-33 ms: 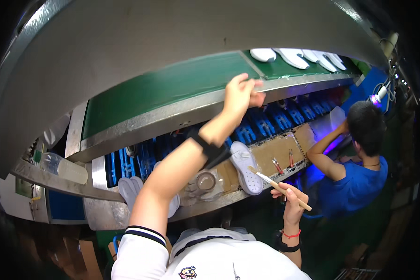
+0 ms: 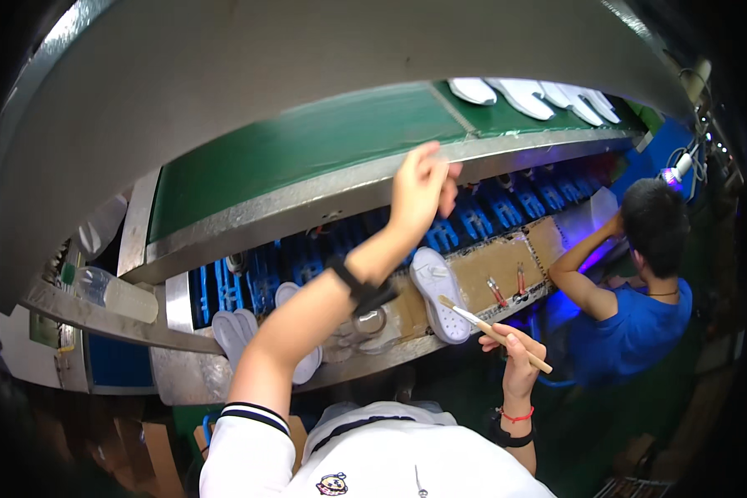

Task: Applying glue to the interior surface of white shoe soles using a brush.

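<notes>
My left hand (image 2: 423, 187) is raised to the metal front edge of the green conveyor belt (image 2: 307, 149), fingers pinched together; whether anything is between them I cannot tell. A black strap sits on that wrist. My right hand (image 2: 515, 353) is low on the right and grips a wooden-handled brush (image 2: 490, 330), whose tip points up-left toward a white shoe sole (image 2: 440, 295). That sole lies on the cardboard-covered bench (image 2: 506, 261), just below my left forearm.
More white soles (image 2: 523, 95) ride the belt at far right, and a few others (image 2: 236, 332) lie on the bench's left. Blue racks (image 2: 473, 220) line the space under the belt. A plastic bottle (image 2: 112, 290) lies at left. A co-worker in a blue shirt (image 2: 639, 324) sits to the right.
</notes>
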